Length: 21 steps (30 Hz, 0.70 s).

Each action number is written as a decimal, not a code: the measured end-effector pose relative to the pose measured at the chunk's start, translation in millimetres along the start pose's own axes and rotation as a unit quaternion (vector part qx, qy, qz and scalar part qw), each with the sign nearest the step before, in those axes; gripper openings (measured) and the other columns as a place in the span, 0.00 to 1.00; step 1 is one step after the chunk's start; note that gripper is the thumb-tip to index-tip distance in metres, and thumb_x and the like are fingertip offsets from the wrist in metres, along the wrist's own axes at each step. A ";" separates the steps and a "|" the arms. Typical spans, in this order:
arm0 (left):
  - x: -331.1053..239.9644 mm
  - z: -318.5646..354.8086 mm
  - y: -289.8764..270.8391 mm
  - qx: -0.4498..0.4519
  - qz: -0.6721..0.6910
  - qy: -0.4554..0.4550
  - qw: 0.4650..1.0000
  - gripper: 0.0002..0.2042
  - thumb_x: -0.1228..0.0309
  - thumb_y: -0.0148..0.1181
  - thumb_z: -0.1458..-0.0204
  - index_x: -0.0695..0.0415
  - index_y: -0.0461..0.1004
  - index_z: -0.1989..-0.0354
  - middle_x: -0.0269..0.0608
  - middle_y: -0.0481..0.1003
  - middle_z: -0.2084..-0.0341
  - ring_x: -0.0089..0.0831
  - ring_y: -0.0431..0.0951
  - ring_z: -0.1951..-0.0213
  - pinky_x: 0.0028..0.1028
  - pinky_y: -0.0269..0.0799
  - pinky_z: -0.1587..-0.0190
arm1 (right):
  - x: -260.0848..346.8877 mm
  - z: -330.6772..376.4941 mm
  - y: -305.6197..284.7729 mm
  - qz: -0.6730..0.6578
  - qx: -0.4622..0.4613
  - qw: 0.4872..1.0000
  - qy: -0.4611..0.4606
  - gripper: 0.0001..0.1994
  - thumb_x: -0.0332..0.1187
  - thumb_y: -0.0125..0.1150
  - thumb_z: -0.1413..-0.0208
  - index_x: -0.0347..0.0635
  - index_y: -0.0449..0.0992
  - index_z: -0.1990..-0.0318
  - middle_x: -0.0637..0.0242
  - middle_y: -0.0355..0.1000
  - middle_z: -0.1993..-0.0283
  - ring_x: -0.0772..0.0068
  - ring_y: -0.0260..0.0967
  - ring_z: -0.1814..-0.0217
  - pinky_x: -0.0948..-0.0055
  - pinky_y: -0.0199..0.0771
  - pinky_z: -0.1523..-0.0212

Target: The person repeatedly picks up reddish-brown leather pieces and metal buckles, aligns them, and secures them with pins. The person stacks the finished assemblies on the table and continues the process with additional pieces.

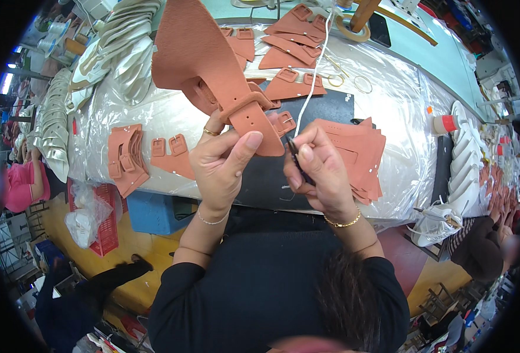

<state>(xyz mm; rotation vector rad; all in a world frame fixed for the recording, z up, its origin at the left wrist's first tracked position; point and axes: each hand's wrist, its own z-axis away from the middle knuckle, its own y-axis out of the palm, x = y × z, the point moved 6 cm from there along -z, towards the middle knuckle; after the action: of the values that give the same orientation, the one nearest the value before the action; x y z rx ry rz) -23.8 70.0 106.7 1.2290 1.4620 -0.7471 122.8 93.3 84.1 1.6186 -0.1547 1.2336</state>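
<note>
The left hand (220,165) pinches a terracotta, suede-like strap piece (195,50); the right hand (327,173) pinches a slim black tool (295,154) beside it, above the plastic-covered table (410,176).

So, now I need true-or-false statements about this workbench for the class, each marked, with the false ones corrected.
1. The left hand holds a terracotta piece. True.
2. The right hand grips a red spool. False: it grips a slim dark tool.
3. The gold-coloured bracelet is on the left wrist. False: it is on the right wrist.
4. The blue bin is right of the red basket. True.
</note>
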 end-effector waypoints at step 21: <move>-8.9 1.9 7.2 0.050 -0.054 0.025 0.997 0.10 0.74 0.61 0.46 0.72 0.79 0.67 0.56 0.73 0.52 0.38 0.74 0.48 0.31 0.69 0.47 | -7.4 2.5 3.5 -0.034 -0.009 0.999 0.004 0.09 0.38 0.52 0.35 0.47 0.60 0.61 0.73 0.60 0.77 0.88 0.52 0.83 0.86 0.48 0.84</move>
<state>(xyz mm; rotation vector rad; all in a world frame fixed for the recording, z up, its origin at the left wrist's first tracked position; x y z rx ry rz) -16.9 67.6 115.8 1.2595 1.5575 -0.8777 118.8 86.5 80.9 1.5914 -0.1041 1.1826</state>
